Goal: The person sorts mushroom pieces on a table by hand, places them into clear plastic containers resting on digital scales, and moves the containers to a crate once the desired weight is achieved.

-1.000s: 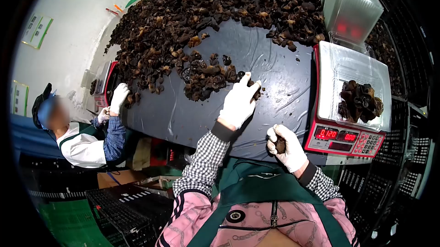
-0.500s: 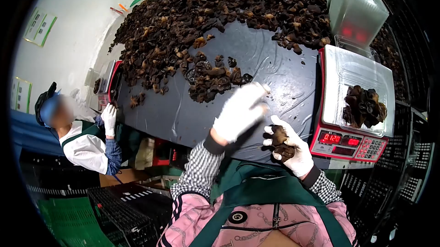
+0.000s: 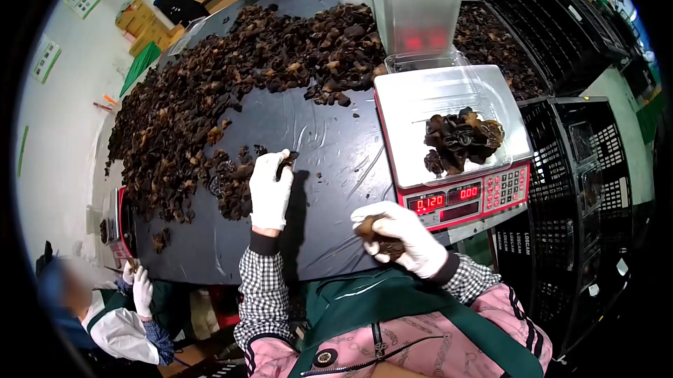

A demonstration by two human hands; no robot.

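Observation:
My left hand (image 3: 269,192), in a white glove, pinches a small dark wood ear mushroom (image 3: 290,159) over the table, at the right side of a small heap (image 3: 231,185). In my right hand (image 3: 413,241), also gloved, are brown wood ear mushrooms (image 3: 384,240), with the fingers curled round them near the table's front edge. Right of that hand stands a red scale (image 3: 434,218) whose display reads 0.120. On its plate a clear plastic tray (image 3: 484,173) holds a clump of wood ears (image 3: 459,139).
A large mound of wood ears (image 3: 182,118) spreads over the dark table (image 3: 336,160). Stacked clear trays (image 3: 417,13) rise behind the scale. Black crates (image 3: 540,27) stand at right. A co-worker (image 3: 119,315) in white gloves is at lower left, by another scale (image 3: 119,227).
My view has turned to the right. The left hand has moved out to the small heap and now pinches a mushroom. My right hand keeps its mushrooms, palm turned more downward.

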